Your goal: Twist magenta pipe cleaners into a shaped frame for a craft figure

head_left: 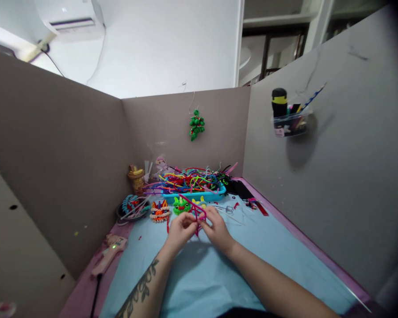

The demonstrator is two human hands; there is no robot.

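In front of the blue tray (pixel 215 197), left hand (pixel 181 229) and right hand (pixel 216 229) are both pinching a bent magenta pipe cleaner (pixel 193 203), the shaping probably calling for small, even bends with grips set close to each fold.

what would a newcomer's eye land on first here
Probably the tangled heap of many-coloured strands piled in the blue tray at the back of the table. Next, perhaps, the magenta strand in front of it, held in the grip of the left hand and right hand. Above the tray, the green ornament hanging against the plain back panel also stands out.
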